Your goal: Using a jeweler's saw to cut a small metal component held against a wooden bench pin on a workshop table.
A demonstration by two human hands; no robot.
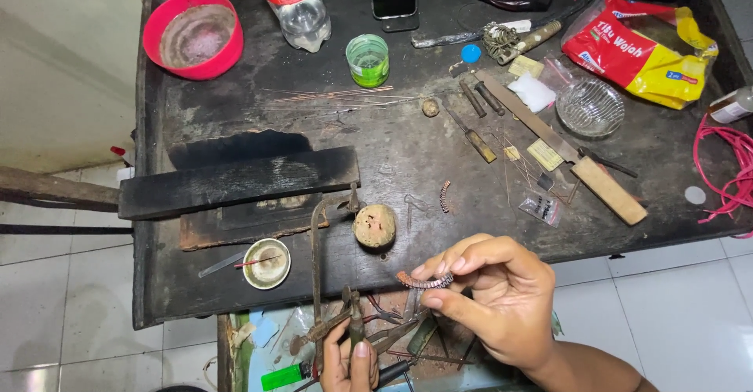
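1. Coppery wire, wound into a short curved coil strip, is sitting just below the centre of the frame, over the front edge of the dark workbench. I am pinching it in my right hand, thumb underneath and fingertips on top, closed on its right end.

2. I am judging it as very light and springy rather than stiff: thin wire loops that would flatten or kink if squeezed hard. Its ribbed surface is giving the fingers some bite, so it is probably not slippery.

3. Gripping it at one end, as I am now, is leaving the rest free; for steadier control I would take it by the outer edges near the middle, lightly.

4. Its long axis is running roughly left to right across the frame, bowing gently, with the free end pointing toward the left and slightly upward.

5. My left hand, at the bottom edge of the frame, is closed around a dark metal tool whose tip is pointing up toward the bench; I cannot tell exactly what kind of tool it is.

6. Nearby, a round cork-like block is resting on the bench just left of and above the coil, and a second small coil is lying further up.
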